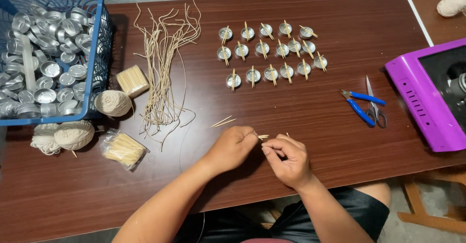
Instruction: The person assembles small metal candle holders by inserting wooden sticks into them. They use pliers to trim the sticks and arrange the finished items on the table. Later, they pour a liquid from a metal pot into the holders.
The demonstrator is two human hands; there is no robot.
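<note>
Toothpicks (262, 137) sat pinched between my left hand (234, 147) and right hand (286, 159), both closed on them just above the desk (315, 121). Two loose sticks (223, 121) lay just beyond my left hand; metal cups (271, 53) stood farther ahead.

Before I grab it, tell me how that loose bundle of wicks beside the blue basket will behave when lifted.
The wicks lie in wavy, curling strands, so they will probably flop and droop. Nothing ties them, so some would likely slip out and scatter. They look thin and light, and a push would probably drag them apart rather than move them together.
</note>
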